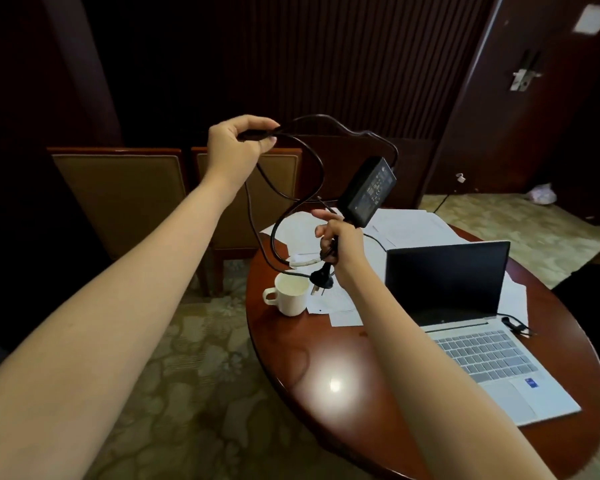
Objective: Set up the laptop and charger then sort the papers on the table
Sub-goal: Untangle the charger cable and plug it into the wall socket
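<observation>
1. Your left hand (236, 143) is raised beyond the table's edge, fingers curled round the thin black charger cable (322, 167), which hangs in loops.
2. Your right hand (343, 247) grips the cable lower down; the black rectangular charger brick (369, 190) tilts just above it, and the black wall plug (321, 280) hangs just below.
3. An open silver laptop with a dark screen (482, 358) rests on the round reddish wooden table (326, 358).
4. White paper sheets (409, 223) lie scattered behind the laptop.
5. A white ceramic mug (288, 294) stands near the plug.
</observation>
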`<state>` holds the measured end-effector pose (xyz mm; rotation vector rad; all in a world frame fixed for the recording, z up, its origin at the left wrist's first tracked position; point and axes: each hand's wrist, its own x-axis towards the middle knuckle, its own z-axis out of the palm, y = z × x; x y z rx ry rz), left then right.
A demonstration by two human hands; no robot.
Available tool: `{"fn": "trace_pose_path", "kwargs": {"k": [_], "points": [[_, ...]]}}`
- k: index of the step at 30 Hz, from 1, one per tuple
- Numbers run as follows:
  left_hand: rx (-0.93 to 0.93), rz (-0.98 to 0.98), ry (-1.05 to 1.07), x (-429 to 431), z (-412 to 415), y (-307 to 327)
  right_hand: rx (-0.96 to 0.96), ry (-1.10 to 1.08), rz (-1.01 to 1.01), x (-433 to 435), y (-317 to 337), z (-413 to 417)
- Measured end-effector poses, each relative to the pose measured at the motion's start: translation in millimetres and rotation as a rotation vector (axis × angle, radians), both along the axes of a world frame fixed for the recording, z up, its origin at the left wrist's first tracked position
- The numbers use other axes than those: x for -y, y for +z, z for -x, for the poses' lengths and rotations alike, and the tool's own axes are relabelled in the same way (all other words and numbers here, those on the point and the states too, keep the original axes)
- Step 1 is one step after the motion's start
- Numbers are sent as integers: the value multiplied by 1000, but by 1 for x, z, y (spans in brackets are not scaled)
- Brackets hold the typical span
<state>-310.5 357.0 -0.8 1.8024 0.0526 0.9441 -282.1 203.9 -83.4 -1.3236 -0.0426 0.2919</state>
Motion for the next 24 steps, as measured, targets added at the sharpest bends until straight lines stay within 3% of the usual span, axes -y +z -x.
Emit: {"fn": "trace_pose_path", "kwargs": {"k": [7,10,16,24], "points": [[-6,242,91,-42,52,1,85,266,16,-33,24,33],[-28,328,130,-65,71,-10,93,363,-71,-53,25,47],[-168,478,195,-111,104,-36,128,343,-39,-105,8,81],[-409,503,261,-163,148,-68,165,342,57,-162,5,124]]}}
